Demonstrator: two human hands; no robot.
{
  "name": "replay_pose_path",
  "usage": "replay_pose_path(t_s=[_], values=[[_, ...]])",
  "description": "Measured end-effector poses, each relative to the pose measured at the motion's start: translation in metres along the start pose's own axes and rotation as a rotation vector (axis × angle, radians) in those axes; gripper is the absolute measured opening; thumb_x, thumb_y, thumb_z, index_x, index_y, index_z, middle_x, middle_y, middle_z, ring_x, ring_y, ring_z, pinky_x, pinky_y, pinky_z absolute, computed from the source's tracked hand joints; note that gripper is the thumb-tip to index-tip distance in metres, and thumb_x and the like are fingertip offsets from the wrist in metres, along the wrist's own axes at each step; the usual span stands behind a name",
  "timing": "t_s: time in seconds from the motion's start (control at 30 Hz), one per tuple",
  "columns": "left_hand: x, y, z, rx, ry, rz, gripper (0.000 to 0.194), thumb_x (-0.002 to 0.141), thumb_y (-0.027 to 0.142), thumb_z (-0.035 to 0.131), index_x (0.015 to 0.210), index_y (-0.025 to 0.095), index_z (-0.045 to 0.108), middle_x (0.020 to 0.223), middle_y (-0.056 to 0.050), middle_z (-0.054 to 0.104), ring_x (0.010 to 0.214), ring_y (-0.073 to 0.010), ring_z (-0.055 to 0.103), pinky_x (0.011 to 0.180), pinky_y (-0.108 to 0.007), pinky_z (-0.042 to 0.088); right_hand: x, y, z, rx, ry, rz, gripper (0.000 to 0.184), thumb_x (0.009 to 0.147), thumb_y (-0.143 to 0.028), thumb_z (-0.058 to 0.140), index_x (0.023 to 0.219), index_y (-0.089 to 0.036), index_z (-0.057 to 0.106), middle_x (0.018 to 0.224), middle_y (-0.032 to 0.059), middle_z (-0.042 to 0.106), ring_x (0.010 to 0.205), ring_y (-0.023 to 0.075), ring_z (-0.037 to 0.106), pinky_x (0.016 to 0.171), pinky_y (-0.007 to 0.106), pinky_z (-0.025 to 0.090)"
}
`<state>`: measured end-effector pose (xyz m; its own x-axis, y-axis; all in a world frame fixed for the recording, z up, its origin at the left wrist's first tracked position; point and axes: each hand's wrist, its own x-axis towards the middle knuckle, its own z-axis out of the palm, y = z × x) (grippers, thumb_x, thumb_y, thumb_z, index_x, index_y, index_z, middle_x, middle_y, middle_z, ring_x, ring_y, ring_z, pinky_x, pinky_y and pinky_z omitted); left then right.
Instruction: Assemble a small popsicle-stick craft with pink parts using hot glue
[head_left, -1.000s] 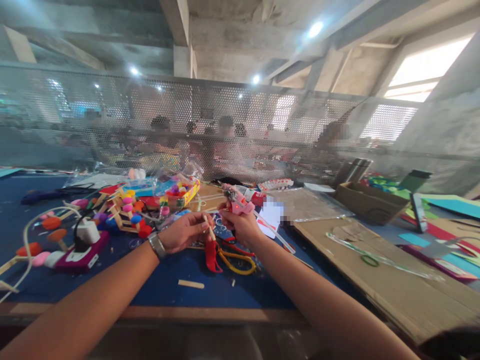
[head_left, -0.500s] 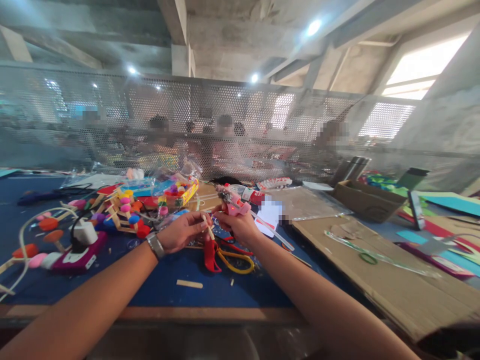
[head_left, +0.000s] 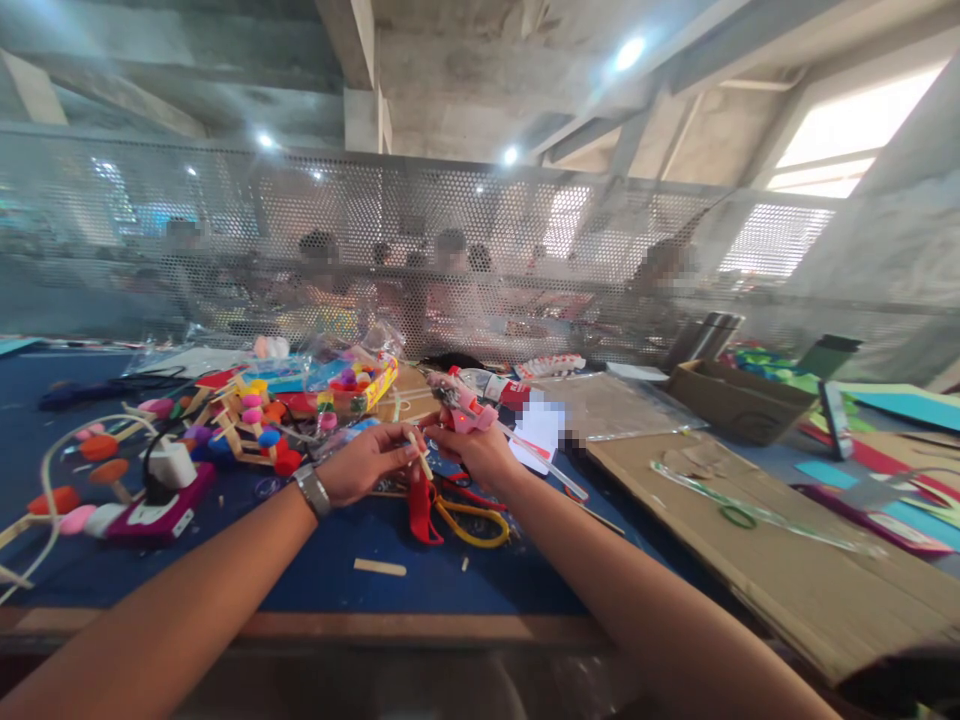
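My left hand (head_left: pixel 366 463), with a metal watch on the wrist, pinches a thin wooden stick (head_left: pixel 418 453) between thumb and fingers. My right hand (head_left: pixel 480 452) grips a pink glue gun (head_left: pixel 463 403) whose nozzle points left toward the top of the stick; a clear glue rod sticks out behind it. The two hands are almost touching above the blue table top (head_left: pixel 315 560). Under them lie scissors (head_left: pixel 457 515) with red and yellow handles.
A stick frame with coloured pom-poms (head_left: pixel 251 425) and a bag of pom-poms (head_left: pixel 356 380) lie at the left. A white plug sits on a purple power strip (head_left: pixel 161 500). A loose wooden stick (head_left: pixel 379 567) lies near the front edge. Cardboard sheets (head_left: pixel 757 540) and a box (head_left: pixel 739 400) are at the right. People sit behind a mesh screen.
The glue gun's nozzle has dipped slightly left toward the stick. Both hands stay in nearly the same place.
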<state>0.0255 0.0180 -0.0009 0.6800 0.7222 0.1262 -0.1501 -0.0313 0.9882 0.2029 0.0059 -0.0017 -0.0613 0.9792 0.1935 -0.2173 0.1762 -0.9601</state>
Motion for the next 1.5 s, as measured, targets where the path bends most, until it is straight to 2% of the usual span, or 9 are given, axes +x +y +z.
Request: replay_pose_path(t_s=[0.1, 0.37, 0.67, 0.83, 1.03, 1.1, 1.3, 1.5], values=[[0.0001, -0.0009, -0.0008, 0.016, 0.014, -0.002, 0.037, 0.071, 0.045, 0.077, 0.083, 0.014, 0.061, 0.07, 0.0, 0.062, 0.063, -0.0114, 0.058, 0.065, -0.025, 0.047, -0.0005, 0.0001, 0.0007, 0.034, -0.035, -0.009, 0.031, 0.056, -0.03, 0.077, 0.068, -0.021, 0.049, 0.073, -0.0028, 0.067, 0.047, 0.0066, 0.043, 0.044, 0.023, 0.028], [0.0005, -0.0004, -0.0001, 0.073, 0.017, -0.001, 0.037, 0.071, 0.045, 0.076, 0.083, 0.014, 0.06, 0.075, -0.001, 0.065, 0.066, -0.0123, 0.06, 0.067, -0.027, 0.049, -0.0017, -0.0046, 0.001, -0.044, 0.051, -0.02, 0.033, 0.053, -0.03, 0.077, 0.069, -0.021, 0.05, 0.075, -0.0018, 0.069, 0.046, 0.0074, 0.043, 0.044, 0.023, 0.029], [0.0, 0.0039, 0.0049, 0.206, 0.096, -0.025, 0.039, 0.066, 0.045, 0.079, 0.085, 0.015, 0.064, 0.065, 0.0, 0.068, 0.059, -0.0149, 0.065, 0.062, -0.027, 0.051, 0.002, -0.0014, 0.0, -0.067, 0.078, -0.045, 0.035, 0.052, -0.031, 0.078, 0.068, -0.023, 0.048, 0.069, -0.0052, 0.064, 0.047, 0.0082, 0.043, 0.045, 0.024, 0.031], [0.0, 0.0036, 0.0052, 0.252, 0.108, -0.022, 0.037, 0.069, 0.045, 0.077, 0.087, 0.015, 0.066, 0.06, 0.0, 0.068, 0.059, -0.0162, 0.066, 0.062, -0.027, 0.052, 0.0029, -0.0013, 0.0001, -0.079, 0.066, -0.082, 0.035, 0.052, -0.033, 0.078, 0.068, -0.022, 0.05, 0.07, -0.0056, 0.061, 0.047, 0.0069, 0.041, 0.045, 0.024, 0.031], [0.0012, 0.0014, 0.0018, 0.215, 0.099, -0.011, 0.034, 0.07, 0.043, 0.077, 0.087, 0.015, 0.066, 0.061, -0.001, 0.07, 0.06, -0.0163, 0.067, 0.062, -0.027, 0.052, 0.0011, -0.0005, -0.0007, -0.146, 0.095, -0.087, 0.028, 0.061, -0.036, 0.073, 0.067, -0.022, 0.05, 0.06, -0.0061, 0.052, 0.047, 0.0077, 0.038, 0.045, 0.025, 0.029], [0.0015, 0.0016, 0.0012, 0.203, 0.086, -0.004, 0.033, 0.07, 0.041, 0.078, 0.086, 0.014, 0.066, 0.062, -0.002, 0.07, 0.061, -0.0162, 0.067, 0.063, -0.027, 0.053, 0.0005, 0.0002, -0.0014, -0.11, 0.085, -0.105, 0.028, 0.062, -0.036, 0.072, 0.068, -0.022, 0.049, 0.061, -0.0059, 0.052, 0.047, 0.0079, 0.039, 0.045, 0.025, 0.029], [0.0009, 0.0032, 0.0019, 0.201, 0.071, -0.013, 0.035, 0.069, 0.041, 0.079, 0.087, 0.014, 0.066, 0.064, -0.002, 0.069, 0.062, -0.0166, 0.067, 0.064, -0.029, 0.053, 0.0003, 0.0013, -0.0016, 0.001, 0.0, -0.09, 0.03, 0.06, -0.032, 0.074, 0.071, -0.021, 0.048, 0.081, -0.0031, 0.063, 0.044, 0.0044, 0.039, 0.043, 0.024, 0.027], [-0.0001, 0.0019, 0.0021, 0.16, 0.05, 0.006, 0.036, 0.07, 0.044, 0.077, 0.086, 0.014, 0.065, 0.066, -0.002, 0.07, 0.06, -0.0151, 0.066, 0.063, -0.027, 0.052, -0.0003, 0.0001, -0.0011, 0.016, -0.014, -0.061, 0.034, 0.056, -0.029, 0.077, 0.071, -0.021, 0.047, 0.071, -0.0054, 0.059, 0.044, 0.0054, 0.04, 0.043, 0.024, 0.027]])
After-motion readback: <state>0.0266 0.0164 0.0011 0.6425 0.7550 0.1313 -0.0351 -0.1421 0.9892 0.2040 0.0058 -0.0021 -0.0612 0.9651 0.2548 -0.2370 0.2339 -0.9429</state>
